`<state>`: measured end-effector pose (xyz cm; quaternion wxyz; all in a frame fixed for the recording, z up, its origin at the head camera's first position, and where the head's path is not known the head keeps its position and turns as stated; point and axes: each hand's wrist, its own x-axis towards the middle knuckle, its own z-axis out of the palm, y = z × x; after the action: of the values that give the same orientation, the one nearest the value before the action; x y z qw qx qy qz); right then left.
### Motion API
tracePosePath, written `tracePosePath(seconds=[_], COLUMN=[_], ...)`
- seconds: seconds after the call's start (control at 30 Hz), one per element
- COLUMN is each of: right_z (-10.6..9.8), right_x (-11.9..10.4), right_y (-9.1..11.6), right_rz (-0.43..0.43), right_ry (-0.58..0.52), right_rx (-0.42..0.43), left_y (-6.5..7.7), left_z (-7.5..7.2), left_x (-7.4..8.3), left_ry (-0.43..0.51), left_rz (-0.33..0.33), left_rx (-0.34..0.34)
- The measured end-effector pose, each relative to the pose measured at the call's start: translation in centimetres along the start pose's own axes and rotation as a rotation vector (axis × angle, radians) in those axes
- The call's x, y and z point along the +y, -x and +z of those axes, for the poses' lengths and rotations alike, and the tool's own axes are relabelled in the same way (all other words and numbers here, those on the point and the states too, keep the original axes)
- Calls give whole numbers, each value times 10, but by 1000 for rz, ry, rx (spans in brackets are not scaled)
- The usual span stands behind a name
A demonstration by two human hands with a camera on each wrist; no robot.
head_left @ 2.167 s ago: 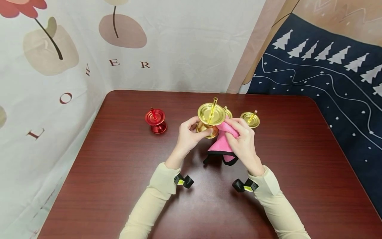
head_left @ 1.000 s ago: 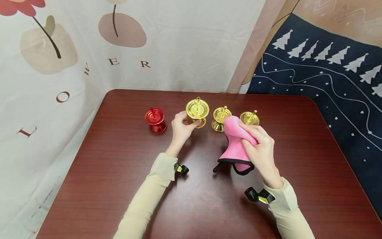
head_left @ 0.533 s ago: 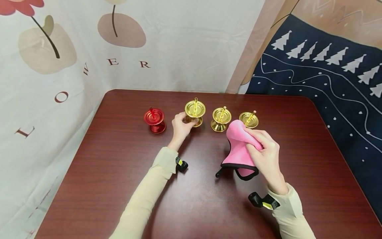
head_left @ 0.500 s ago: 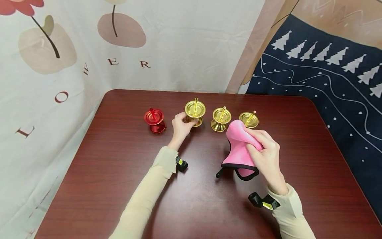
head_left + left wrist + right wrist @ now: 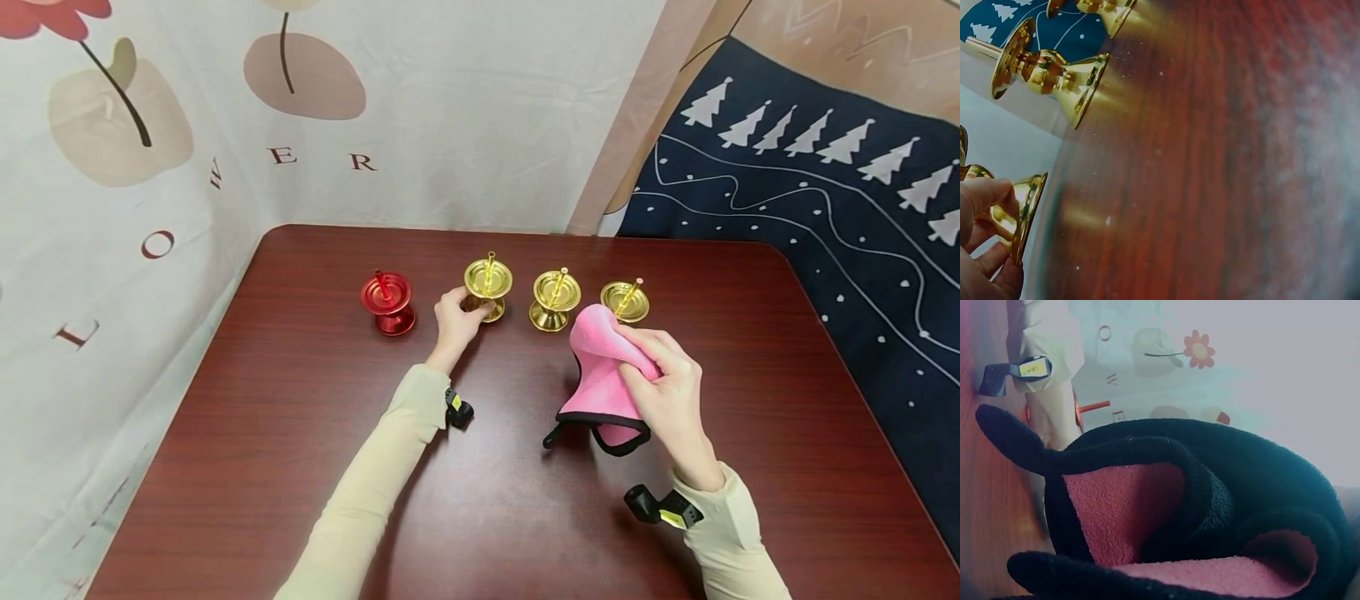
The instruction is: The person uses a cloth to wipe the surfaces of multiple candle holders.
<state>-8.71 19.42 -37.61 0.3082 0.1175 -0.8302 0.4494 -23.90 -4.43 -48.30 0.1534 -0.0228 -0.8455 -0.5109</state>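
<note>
In the head view my left hand [image 5: 455, 327] grips the lower part of a gold candle holder [image 5: 480, 281], which stands upright with its dish and thin spike on top. Close up in the left wrist view, the fingers and thumb wrap its flared base [image 5: 1030, 206]; whether that base touches the table I cannot tell. My right hand [image 5: 671, 396] pinches a folded pink cloth [image 5: 603, 375] with black edging and a hanging loop. The cloth [image 5: 1125, 506] fills much of the right wrist view and hides the right fingers there.
Two more gold candle holders, one in the middle [image 5: 550, 318] and one at the right [image 5: 626, 302], stand to the right of the held one. A red candle holder [image 5: 390, 312] stands left of it. All are near the back edge of the brown table [image 5: 300, 467].
Two seconds ago the cloth touched the gold candle holder between both hands. Since then the right hand has drawn the cloth rightward and nearer; the left hand has carried the holder left and lowered it slightly.
</note>
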Motion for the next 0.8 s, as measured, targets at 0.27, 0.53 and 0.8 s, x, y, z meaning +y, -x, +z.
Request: tracePosePath(seconds=[0.27, 0.53, 0.8], right_z=[1, 1, 3], right_x=[-1, 0, 1], right_y=[1, 1, 0], right_rz=[9, 14, 22], right_ry=[1, 9, 17], right_rx=[-5, -8, -9], left_y=[0, -2, -3], left_z=[3, 4, -1], left_x=[-5, -7, -1], left_ry=[-19, -51, -69], left_rz=[-33, -91, -137], left_rx=[-20, -45, -109])
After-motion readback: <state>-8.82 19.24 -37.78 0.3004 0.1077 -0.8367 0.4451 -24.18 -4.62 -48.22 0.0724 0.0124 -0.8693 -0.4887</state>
